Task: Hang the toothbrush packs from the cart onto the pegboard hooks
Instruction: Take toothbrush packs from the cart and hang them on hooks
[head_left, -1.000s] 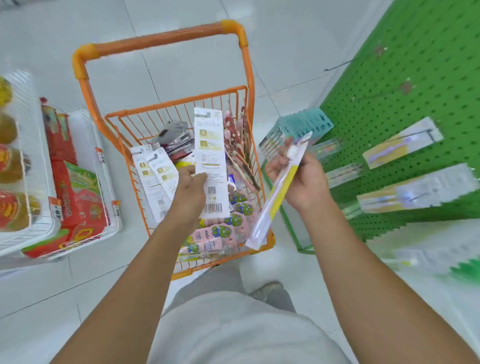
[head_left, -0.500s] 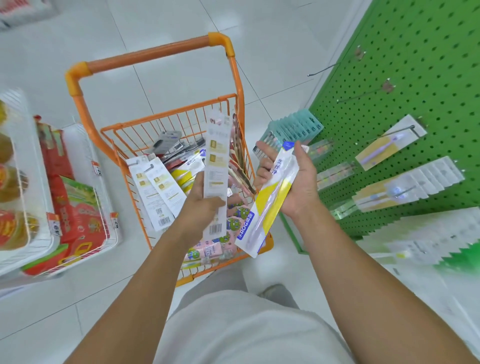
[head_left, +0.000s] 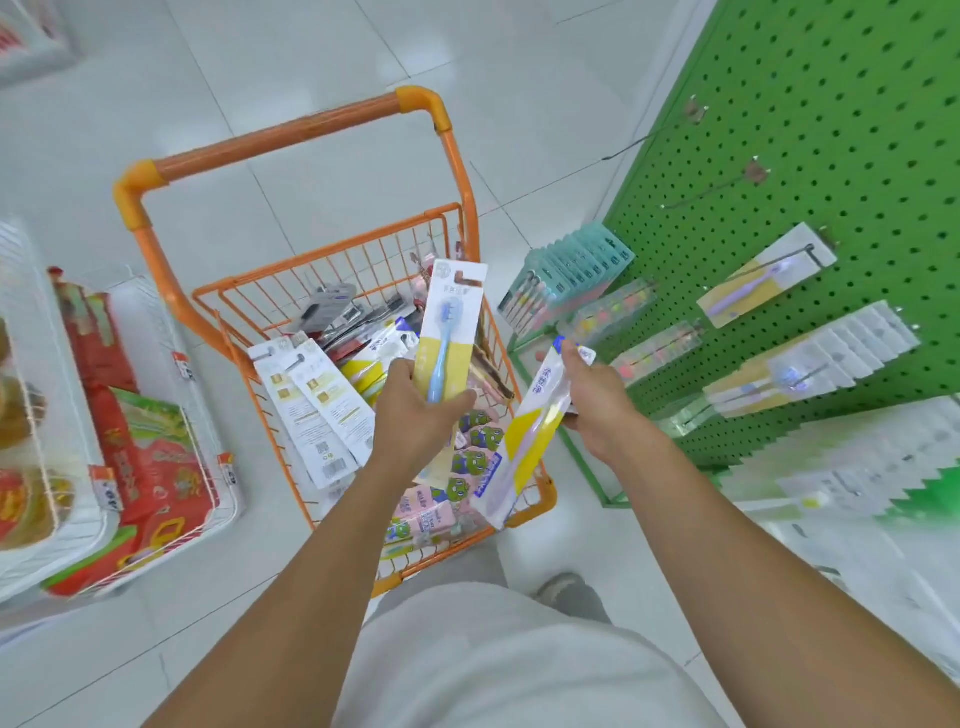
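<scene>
Currently the step in hand appears to be pick-and-sort: both hands are loaded above the orange cart and neither pack has reached the green pegboard. The left hand has its grip closed round the lower end of a card-backed pack with a blue toothbrush, held upright with the printed face toward the camera and the hang slot at the top. The right hand pinches the upper end of a yellow-and-white sleeve pack, which hangs down slantwise over the cart's near right corner. Further packs lie loose in the cart basket — white cards at the left, pink cartoon-printed ones at the front. The next move, as a judgement, calls for choosing a hook that matches one of the held packs, turning toward the board, lining the hang slot up with the hook tip and sliding the pack back along the wire; two bare hooks stand in the upper rows, while a lower hook already carries a similar yellow-banded pack. Hard to make out: the right hand's fingertips are behind its pack, so the exact pinch cannot be told; whether the sleeve pack has a hang hole is not visible; the stock at the lower right is blurred — print and hook positions there cannot be read.
</scene>
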